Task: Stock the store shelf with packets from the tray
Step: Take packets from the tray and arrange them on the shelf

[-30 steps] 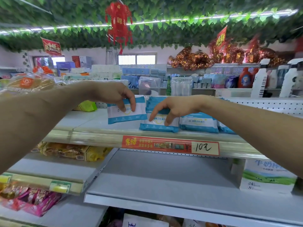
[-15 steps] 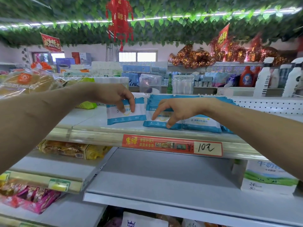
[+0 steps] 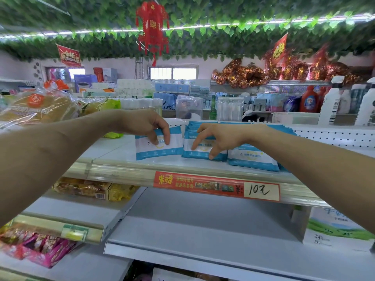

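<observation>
Blue-and-white wet-wipe packets stand in rows on the top shelf. My left hand grips one upright packet by its top edge, at the left end of the row. Just to the right, my right hand rests its spread fingers on the front of a stack of packets. Another packet row sits further right, partly hidden behind my right forearm. No tray is in view.
A red price strip marked 10 runs along the shelf edge. Bagged bread lies at the far left. The middle shelf holds a milk carton box at right. Snack packs and pink packets fill lower left shelves.
My right hand has slid slightly right and spread wider over the stack. My left hand keeps holding its packet upright in nearly the same spot.
</observation>
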